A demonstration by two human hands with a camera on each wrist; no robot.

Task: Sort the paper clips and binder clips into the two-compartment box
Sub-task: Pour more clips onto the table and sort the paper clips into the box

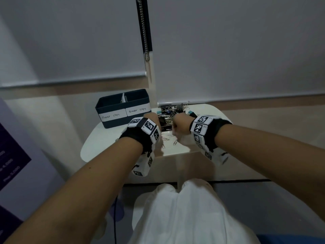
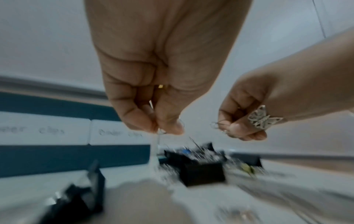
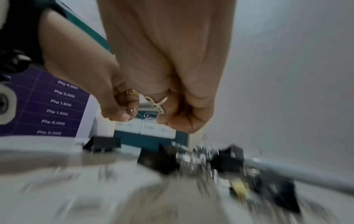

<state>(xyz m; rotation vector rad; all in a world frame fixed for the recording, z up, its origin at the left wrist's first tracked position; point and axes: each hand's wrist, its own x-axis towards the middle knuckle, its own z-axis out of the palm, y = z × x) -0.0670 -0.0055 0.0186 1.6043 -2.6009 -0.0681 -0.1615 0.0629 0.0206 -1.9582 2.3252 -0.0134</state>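
Head view shows both hands raised side by side over a small white table (image 1: 98, 143), the left hand (image 1: 151, 118) and the right hand (image 1: 180, 125) near each other but apart, each above a heap of clips (image 1: 169, 111) that lies just beyond and below the fingertips. From the left wrist view, the left hand (image 2: 153, 91) has its fingers curled in, thumb and forefinger pinching thin silver paper clips (image 2: 161, 131) that dangle straight down from the fingertips; exactly how many cannot be told through the blur. To its right in that view, the right hand (image 2: 247, 121) pinches another paper clip (image 2: 216, 125) between thumb and curled forefinger, the wire loop sticking out toward the left hand; a butterfly-shaped ring (image 2: 263, 119) sits on one finger. The right wrist view agrees: the right hand (image 3: 182, 106) is closed with paper clips (image 3: 150, 117) projecting from its fingertips, held in front of the box. The two-compartment box (image 1: 123, 108), dark teal with white labels reading "Paper clips" and "Binder clips", stands on the table beyond and to the left of the left fingers, well clear of them. Black binder clips (image 2: 203, 172) lie in the heap beneath both sets of fingertips, untouched, and a few loose paper clips (image 1: 169, 140) lie on the table on the near side of the hands. A purple price sign (image 3: 55, 106) stands off to the left.
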